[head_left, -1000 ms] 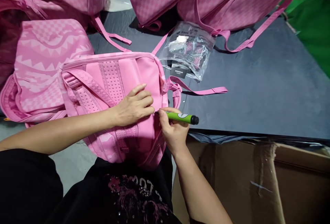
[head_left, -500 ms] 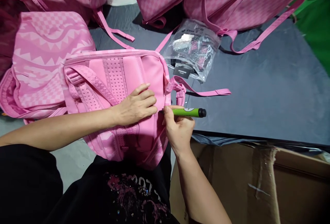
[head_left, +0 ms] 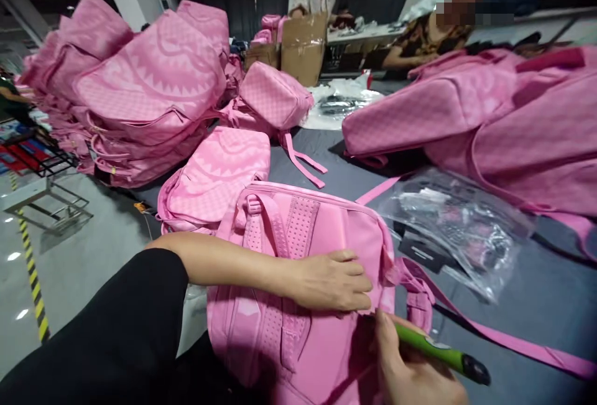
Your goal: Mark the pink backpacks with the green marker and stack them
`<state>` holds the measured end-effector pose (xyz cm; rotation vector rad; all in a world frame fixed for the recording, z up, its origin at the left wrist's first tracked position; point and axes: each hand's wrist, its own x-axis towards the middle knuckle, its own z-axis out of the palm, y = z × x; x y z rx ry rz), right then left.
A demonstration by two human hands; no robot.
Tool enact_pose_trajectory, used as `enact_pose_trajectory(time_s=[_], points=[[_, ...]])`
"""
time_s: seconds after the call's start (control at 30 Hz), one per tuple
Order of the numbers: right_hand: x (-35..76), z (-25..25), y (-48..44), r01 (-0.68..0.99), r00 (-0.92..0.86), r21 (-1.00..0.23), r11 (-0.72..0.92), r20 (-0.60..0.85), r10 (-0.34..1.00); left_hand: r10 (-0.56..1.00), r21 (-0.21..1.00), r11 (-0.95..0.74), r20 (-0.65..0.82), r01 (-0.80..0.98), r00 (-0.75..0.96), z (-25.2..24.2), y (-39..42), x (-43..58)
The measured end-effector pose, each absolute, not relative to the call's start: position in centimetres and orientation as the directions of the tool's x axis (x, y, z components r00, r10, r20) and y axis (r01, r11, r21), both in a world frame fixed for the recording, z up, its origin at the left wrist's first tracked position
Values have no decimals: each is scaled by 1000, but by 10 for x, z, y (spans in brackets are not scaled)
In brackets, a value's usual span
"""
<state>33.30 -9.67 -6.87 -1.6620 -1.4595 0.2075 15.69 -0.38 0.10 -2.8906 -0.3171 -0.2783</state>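
Observation:
A pink backpack [head_left: 321, 231] lies back-side up on the dark table in front of me, its padded straps facing me. My left hand [head_left: 333, 282] rests flat on its back panel, fingers stretched toward the right edge. Just below, my right hand [head_left: 410, 374] pinches a green pen-like tool [head_left: 438, 353] with a black end, its tip at the bag's edge by my left fingertips. A loose pink strap [head_left: 508, 339] trails off to the right.
A clear plastic bag of small items [head_left: 459, 224] lies right of the backpack. Piles of pink backpacks stand at left [head_left: 144, 94] and right [head_left: 494, 125]. Two people work by a cardboard box [head_left: 303, 47] at the far tables. Grey floor with a striped line lies left.
The view has tilted up from the table to take in the room. My hands keep the same pose on the backpack, pen tip still at its edge.

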Motion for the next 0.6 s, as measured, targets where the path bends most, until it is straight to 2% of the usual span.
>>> enact_pose_trajectory(time_s=[0.07,0.13,0.2,0.27,0.33,0.43,0.5,0.6], points=[[331,-67,-94,690,311,-721,65,376,873,233,-151,-961,11,232,973,16,8,165],[328,-63,-99,672,348,-741,-24,286,893,275,-115,-959,-150,259,950,30,18,173],[326,-56,-108,636,392,-766,-91,219,894,305,-117,-951,-198,287,931,44,24,178],[325,-44,-120,576,435,-815,-65,239,868,325,-133,-943,-178,304,929,62,17,177],[323,-26,-135,575,409,-816,60,350,843,334,-114,-941,-163,318,929,86,-4,170],[317,6,-158,653,257,-700,289,565,784,373,-40,-928,-79,371,924,129,-56,156],[313,24,-169,634,185,-626,454,693,697,435,30,-900,3,435,900,151,-88,146],[306,31,-170,607,52,-514,606,786,616,564,196,-814,39,547,825,150,-116,131]])
